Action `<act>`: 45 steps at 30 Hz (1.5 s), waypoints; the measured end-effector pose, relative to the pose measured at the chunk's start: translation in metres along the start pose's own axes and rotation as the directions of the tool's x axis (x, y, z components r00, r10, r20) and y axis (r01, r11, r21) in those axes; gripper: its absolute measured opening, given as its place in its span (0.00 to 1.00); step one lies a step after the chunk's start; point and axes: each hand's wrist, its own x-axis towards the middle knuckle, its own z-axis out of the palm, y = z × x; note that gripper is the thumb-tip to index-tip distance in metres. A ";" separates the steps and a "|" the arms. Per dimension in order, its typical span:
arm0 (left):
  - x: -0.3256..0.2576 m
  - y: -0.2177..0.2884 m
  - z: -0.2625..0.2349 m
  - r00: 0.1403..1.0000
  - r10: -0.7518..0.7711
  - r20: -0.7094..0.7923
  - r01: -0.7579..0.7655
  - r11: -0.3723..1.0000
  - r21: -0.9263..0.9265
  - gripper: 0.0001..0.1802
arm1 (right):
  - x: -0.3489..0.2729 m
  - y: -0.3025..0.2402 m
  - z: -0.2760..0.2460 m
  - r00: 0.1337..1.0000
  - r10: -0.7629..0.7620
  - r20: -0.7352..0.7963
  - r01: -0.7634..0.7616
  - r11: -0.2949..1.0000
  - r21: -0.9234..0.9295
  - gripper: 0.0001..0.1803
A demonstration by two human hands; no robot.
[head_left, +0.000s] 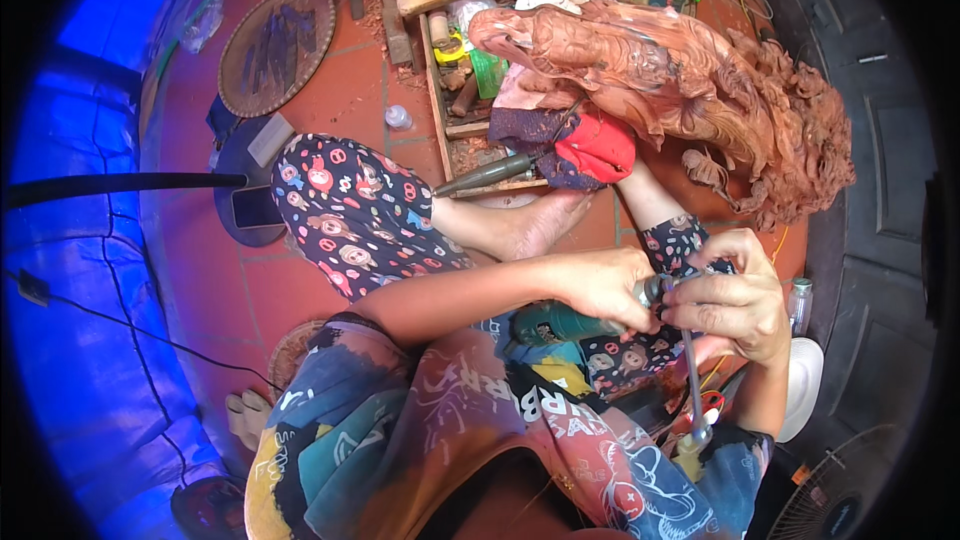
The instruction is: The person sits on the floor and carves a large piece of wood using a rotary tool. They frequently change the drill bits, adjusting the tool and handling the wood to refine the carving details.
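Left hand (pixel 605 285): closed around the green rotary tool (pixel 560 323), centre right of frame.
Right hand (pixel 735 295): fingers pinched on the tool's tip.
Axis: tool is laid left to right between both hands.
Carving (pixel 690 80): placed above, in the upper right.

Red tiled floor (pixel 330 100) spreads underneath. A blue tarp (pixel 90 360) hangs at left. A dark panelled door (pixel 880 140) stands at right.

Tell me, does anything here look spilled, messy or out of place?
Yes. Wood chips and dust lie scattered on the red tile floor beside the wooden tool tray. A phone lies on the floor near the person's knee. Both hands, left hand and right hand, hold a green power tool without trouble.
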 end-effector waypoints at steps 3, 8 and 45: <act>0.003 0.008 0.004 0.999 -0.038 0.028 0.030 0.972 0.233 0.15 | 0.007 0.007 -0.004 0.993 -0.104 0.061 0.096 0.988 0.120 0.24; 0.010 0.000 0.008 1.000 0.002 -0.023 0.004 0.962 0.272 0.18 | -0.006 0.009 0.011 1.000 -0.024 -0.008 0.025 0.986 0.165 0.23; 0.043 -0.026 0.073 0.991 -0.133 0.009 0.109 0.850 0.515 0.11 | -0.103 -0.078 0.081 0.593 0.684 -0.425 -0.662 0.715 0.226 0.39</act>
